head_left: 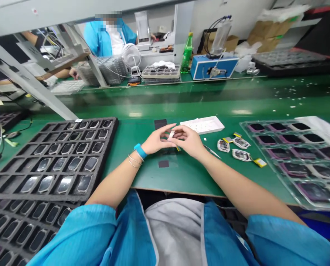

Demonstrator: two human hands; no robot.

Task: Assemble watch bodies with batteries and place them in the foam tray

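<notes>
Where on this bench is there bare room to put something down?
Bare green bench top lies nearest the person, in front of the left hand and right hand, between the black foam tray and the clear plastic tray. Another green strip runs beyond the white tray. It is crowded right of the hands, around the small electronic modules.

Small white part (170, 135) half hidden between left hand (156, 140) and right hand (189, 141), kind unclear
</notes>
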